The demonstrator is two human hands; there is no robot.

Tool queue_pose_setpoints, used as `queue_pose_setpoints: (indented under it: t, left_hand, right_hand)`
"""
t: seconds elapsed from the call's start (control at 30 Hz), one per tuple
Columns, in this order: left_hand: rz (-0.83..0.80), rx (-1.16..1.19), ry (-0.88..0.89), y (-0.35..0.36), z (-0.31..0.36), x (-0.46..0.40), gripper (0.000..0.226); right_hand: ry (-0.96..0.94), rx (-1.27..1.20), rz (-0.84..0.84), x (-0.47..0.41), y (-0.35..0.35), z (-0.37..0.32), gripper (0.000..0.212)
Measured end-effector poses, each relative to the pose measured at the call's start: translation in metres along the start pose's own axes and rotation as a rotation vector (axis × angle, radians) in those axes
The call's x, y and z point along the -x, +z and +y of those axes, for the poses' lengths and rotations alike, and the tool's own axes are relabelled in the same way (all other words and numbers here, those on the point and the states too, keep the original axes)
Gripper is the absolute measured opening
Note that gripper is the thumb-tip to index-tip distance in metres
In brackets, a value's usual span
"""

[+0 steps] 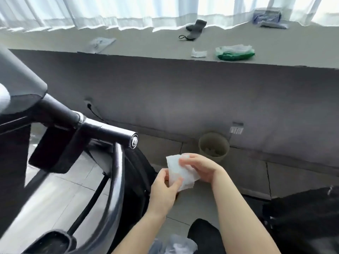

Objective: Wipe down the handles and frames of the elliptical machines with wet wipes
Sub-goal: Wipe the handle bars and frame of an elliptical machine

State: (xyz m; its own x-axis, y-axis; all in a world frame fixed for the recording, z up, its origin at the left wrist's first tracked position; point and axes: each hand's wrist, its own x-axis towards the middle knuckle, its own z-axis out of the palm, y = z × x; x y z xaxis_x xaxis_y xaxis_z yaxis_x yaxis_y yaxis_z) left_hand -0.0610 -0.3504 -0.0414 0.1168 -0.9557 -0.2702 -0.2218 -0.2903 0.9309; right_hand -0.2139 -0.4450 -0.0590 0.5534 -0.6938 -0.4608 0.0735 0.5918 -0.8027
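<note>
A white wet wipe is held between both hands in front of me, low in the middle of the view. My left hand pinches its lower edge with thumb and fingers. My right hand grips its upper right part, fingers curled over it. The elliptical machine fills the left side: a black crossbar with a chrome end cap, and a curved chrome frame tube running down beside my left hand. A foot pedal shows at bottom left. Neither hand touches the machine.
A grey ledge runs across the back under white curtains, with a green wipe pack, a crumpled wipe, a black strap and papers on it. A small bin stands on the tiled floor by the wall. A black bag lies at right.
</note>
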Motion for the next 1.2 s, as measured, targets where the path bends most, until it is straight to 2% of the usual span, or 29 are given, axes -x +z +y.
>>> queue_pose_setpoints:
  t: [0.07,0.2,0.33,0.43,0.47,0.53,0.73,0.83,0.93,1.07,1.2]
  left_hand:
    - [0.118,0.055,0.049,0.003,0.005,-0.001,0.008]
    - [0.345,0.127,0.108,0.005,0.015,-0.018,0.01]
    - [0.536,0.21,0.146,-0.001,0.042,-0.05,0.016]
    - [0.762,0.345,0.179,-0.003,0.071,-0.085,0.012]
    - [0.848,0.413,0.186,-0.004,0.083,-0.098,0.016]
    - [1.021,0.522,0.188,-0.007,0.102,-0.124,0.017]
    - [1.462,0.788,0.121,-0.022,0.125,-0.149,0.02]
    - [1.625,0.799,0.098,-0.023,0.13,-0.134,0.012]
    - [1.689,0.8,0.119,-0.026,0.134,-0.112,0.021]
    - [1.742,0.631,0.095,-0.025,0.14,-0.081,0.023]
    - [2.004,0.405,0.094,-0.012,0.153,-0.045,0.029]
  right_hand:
    - [-0.016,0.043,-0.144,-0.017,0.005,-0.024,0.007]
    - [0.006,0.241,-0.354,-0.058,0.02,-0.071,0.02]
    - [-0.009,0.331,-0.543,-0.101,0.04,-0.119,0.03]
    - [-0.051,0.353,-0.697,-0.138,0.052,-0.164,0.037]
    - [-0.051,0.353,-0.742,-0.15,0.056,-0.178,0.032]
    - [-0.045,0.352,-0.818,-0.17,0.065,-0.201,0.019]
    - [0.119,0.342,-0.933,-0.202,0.094,-0.216,0.026]
    - [0.236,0.351,-1.008,-0.194,0.113,-0.205,0.029]
    - [0.38,0.321,-1.084,-0.179,0.128,-0.192,0.029]
    - [0.468,0.384,-1.139,-0.152,0.147,-0.175,0.037]
    - [0.439,0.392,-1.157,-0.119,0.167,-0.167,0.033]
